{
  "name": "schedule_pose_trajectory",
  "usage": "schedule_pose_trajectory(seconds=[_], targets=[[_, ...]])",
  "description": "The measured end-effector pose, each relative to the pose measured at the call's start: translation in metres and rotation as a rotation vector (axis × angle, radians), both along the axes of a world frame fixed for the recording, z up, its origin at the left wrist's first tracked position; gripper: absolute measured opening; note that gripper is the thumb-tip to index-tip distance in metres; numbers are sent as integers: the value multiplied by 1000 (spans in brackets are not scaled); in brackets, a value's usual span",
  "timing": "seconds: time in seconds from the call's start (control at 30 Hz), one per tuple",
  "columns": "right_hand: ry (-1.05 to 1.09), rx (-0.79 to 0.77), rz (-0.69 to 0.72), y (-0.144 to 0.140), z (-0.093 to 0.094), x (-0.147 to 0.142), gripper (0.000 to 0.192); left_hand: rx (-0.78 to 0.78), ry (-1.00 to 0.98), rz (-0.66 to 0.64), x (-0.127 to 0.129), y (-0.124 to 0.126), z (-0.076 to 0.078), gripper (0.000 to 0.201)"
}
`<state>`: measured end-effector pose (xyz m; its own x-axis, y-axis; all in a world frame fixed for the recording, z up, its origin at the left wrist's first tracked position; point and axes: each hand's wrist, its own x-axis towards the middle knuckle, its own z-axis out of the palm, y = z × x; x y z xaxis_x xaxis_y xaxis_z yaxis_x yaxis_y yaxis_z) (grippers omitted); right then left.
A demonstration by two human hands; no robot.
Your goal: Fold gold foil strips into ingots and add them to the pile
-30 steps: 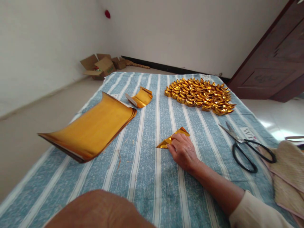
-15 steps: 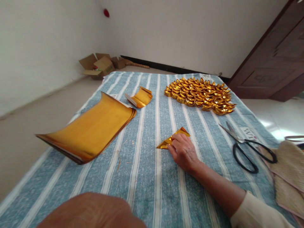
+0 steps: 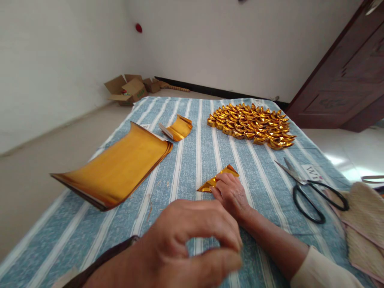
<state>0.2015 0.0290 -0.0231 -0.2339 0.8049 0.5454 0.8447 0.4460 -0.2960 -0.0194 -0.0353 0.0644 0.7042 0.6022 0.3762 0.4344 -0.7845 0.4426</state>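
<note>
My right hand (image 3: 230,195) rests on the tablecloth with its fingers bent together over a gold foil paper (image 3: 210,185) folded into a triangle. The fingers cover its right part, while the pointed left end and the upper tip show. Close to the camera, my left hand (image 3: 192,236) is raised over the near side of the table. Its thumb and curled fingers make a ring with their tips close together, and I see nothing between them. The left hand is slightly blurred.
A stack of curled gold sheets (image 3: 117,160) lies at left, a smaller curled piece (image 3: 179,128) beyond it. Rows of folded gold ingots (image 3: 249,124) stand at the back right. Black-handled scissors (image 3: 303,184) lie at right beside a beige cloth (image 3: 364,216). Cardboard boxes (image 3: 133,90) sit on the floor.
My left hand has come up and to the right from the bottom edge, its fingers now showing. My right hand stays on the folded paper. The view has tilted slightly upward.
</note>
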Motion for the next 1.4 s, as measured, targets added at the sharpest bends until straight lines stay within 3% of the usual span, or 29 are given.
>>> schedule_pose_trajectory(seconds=[0.03,0.1,0.17,0.27,0.37,0.53,0.73,1.13,1.4], targets=[[-3,5,-3,0,-1,0,20,0,16,17,17,16,8,23],[-7,10,-5,0,-1,-1,19,202,20,30,42,37,8,23],[-3,10,-3,0,-1,-1,19,346,66,65,49,46,-8,21],[9,6,2,-1,-1,-1,18,372,42,135,43,49,-39,18],[18,-3,3,-1,0,-1,18,357,-18,191,38,54,-54,16],[29,-11,-8,-2,-2,-1,19,309,-27,127,45,58,-57,16],[39,-28,5,-2,0,-1,22,292,66,160,43,50,-65,19],[164,-316,244,-2,10,28,10,269,104,167,42,51,-68,19],[228,-310,264,0,10,29,14,262,113,162,42,50,-69,19]])
